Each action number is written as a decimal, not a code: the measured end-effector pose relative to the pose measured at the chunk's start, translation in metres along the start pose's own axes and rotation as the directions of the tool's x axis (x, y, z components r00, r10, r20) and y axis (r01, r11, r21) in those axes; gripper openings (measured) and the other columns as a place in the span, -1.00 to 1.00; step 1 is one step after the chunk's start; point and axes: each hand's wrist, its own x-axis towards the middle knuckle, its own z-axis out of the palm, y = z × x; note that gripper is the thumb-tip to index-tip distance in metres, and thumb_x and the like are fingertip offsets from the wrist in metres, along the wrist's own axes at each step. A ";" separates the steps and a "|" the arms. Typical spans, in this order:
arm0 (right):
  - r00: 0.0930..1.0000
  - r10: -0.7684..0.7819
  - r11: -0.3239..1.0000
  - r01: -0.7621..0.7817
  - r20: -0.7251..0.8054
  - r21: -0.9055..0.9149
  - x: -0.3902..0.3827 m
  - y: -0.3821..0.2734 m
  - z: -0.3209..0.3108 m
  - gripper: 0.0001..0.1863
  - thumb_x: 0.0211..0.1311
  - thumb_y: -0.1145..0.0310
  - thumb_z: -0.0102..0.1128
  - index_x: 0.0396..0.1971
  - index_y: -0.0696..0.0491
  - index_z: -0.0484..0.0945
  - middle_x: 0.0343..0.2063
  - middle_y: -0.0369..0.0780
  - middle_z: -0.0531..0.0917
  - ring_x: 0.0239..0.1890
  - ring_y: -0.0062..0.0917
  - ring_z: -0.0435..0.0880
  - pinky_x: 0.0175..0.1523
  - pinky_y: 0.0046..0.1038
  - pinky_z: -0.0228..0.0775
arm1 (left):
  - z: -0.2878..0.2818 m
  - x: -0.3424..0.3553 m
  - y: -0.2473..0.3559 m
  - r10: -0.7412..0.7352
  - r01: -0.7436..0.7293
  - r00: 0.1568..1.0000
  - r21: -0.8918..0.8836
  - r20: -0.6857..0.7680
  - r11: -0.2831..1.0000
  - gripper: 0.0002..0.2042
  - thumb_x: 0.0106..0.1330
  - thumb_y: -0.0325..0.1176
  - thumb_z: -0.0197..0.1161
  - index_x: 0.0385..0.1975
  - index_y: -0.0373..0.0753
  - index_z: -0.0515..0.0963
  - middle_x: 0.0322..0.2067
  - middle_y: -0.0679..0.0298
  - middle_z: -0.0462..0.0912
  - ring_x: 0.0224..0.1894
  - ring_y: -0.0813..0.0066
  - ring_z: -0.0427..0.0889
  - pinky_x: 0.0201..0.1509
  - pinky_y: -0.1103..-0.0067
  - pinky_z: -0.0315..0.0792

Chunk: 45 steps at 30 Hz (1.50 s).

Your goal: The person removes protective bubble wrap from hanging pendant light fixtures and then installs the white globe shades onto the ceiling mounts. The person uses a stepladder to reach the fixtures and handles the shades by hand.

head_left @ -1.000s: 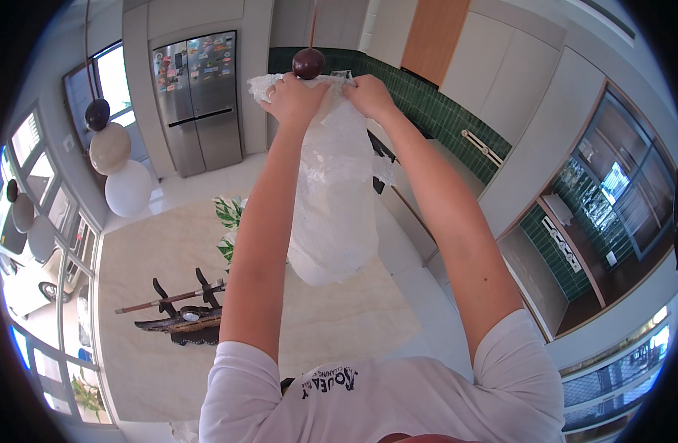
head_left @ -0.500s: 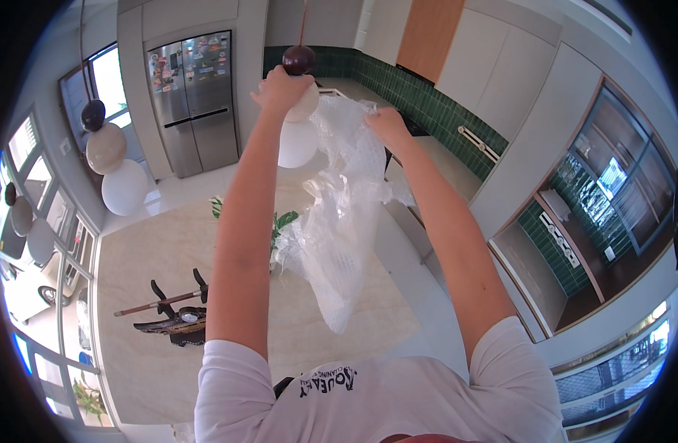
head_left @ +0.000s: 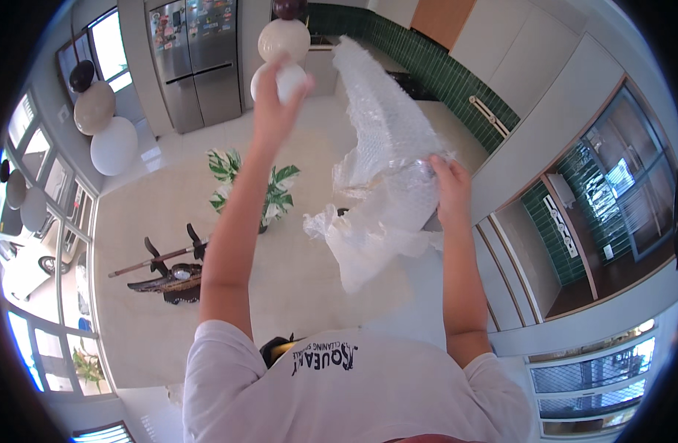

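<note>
Surface and room: a pale stone-look table (head_left: 154, 332) occupies the middle of the kitchen. Behind it on the left stands a steel refrigerator (head_left: 195, 70), magnets on its upper doors. Green tiling (head_left: 398, 44) lines the wall above the counter at the right, where a dark cooktop (head_left: 413, 86) is partly covered from view. Framed windows (head_left: 51, 273) run along the left, a vehicle visible outside.

Working area: the right hand (head_left: 451, 188) pinches a crumpled sheet of clear bubble wrap (head_left: 398, 133) by its right edge; the sheet hangs in the air above the table's right side. The left hand (head_left: 280, 96) is raised in front of the white lower globe of a pendant lamp (head_left: 283, 42). It is blurred; whether it is spread or closed on the globe cannot be told.

Surroundings: a second pendant lamp (head_left: 95, 111) hangs at the left, its dark, beige and white globes stacked. On the table, a dark ornamental stand (head_left: 178, 284) supports a slender rod (head_left: 147, 266); the left forearm obscures the stand's right end and crosses in front of the plant.

Containers: a leafy variegated plant (head_left: 280, 190) stands in a dark pot (head_left: 263, 228), only partly visible. The refrigerator doors are shut.
</note>
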 end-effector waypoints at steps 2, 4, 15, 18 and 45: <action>0.995 0.023 0.993 -0.012 -0.096 0.117 -0.022 -0.004 -0.010 -0.79 0.10 0.32 0.15 -0.46 0.19 0.53 -0.52 -0.30 0.55 -0.47 -0.67 0.47 -0.41 -0.61 0.28 | -0.007 -0.088 0.030 -0.078 0.083 0.958 -0.006 0.275 0.997 -0.25 -0.11 -0.21 0.39 0.12 -0.27 0.19 0.05 0.08 0.29 0.10 0.13 0.25 0.14 0.33 0.15; 0.981 0.070 0.986 -0.041 -0.181 0.161 -0.043 -0.007 -0.017 -0.78 0.10 0.34 0.14 -0.40 0.21 0.51 -0.43 -0.26 0.56 -0.40 -0.63 0.50 -0.35 -0.61 0.33 | -0.006 -0.168 0.069 -0.170 0.157 0.841 0.069 0.514 0.985 0.03 -0.33 0.01 0.48 0.20 -0.23 0.06 0.09 0.02 0.21 0.16 0.07 0.15 0.21 0.26 0.05; 0.893 0.318 0.934 -0.237 -0.319 0.268 -0.162 0.040 -0.049 -0.75 0.13 0.29 0.08 -0.37 0.20 0.50 -0.42 -0.24 0.57 -0.46 -0.57 0.52 -0.37 -0.51 0.38 | 0.006 -0.289 0.100 -0.342 0.295 0.579 0.200 0.741 0.934 -0.19 -0.09 -0.42 0.25 0.22 -0.25 -0.04 -0.46 0.20 0.54 -0.29 0.20 0.50 0.12 0.28 0.14; 0.904 0.414 0.908 -0.418 -0.109 -0.014 -0.191 0.068 -0.063 -0.74 0.13 0.27 0.09 -0.45 0.21 0.52 -0.54 -0.28 0.57 -0.55 -0.59 0.48 -0.44 -0.52 0.32 | 0.006 -0.295 0.107 -0.275 0.298 0.474 0.142 0.837 0.944 -0.19 -0.12 -0.42 0.26 0.21 -0.23 0.00 -0.43 0.18 0.54 -0.28 0.19 0.50 0.08 0.32 0.18; 0.643 0.397 -0.205 -0.633 -0.655 -0.746 -0.422 0.184 -0.315 -0.60 0.12 0.08 0.00 -0.49 0.15 0.58 -0.33 -0.03 0.52 -0.29 -0.20 0.55 -0.20 -0.25 0.42 | -0.034 -0.467 0.018 -0.732 0.258 -0.025 0.712 0.681 0.654 -0.49 0.01 -0.13 0.25 -0.09 -0.30 0.35 -0.22 -0.02 0.54 -0.10 0.03 0.49 -0.11 0.33 0.40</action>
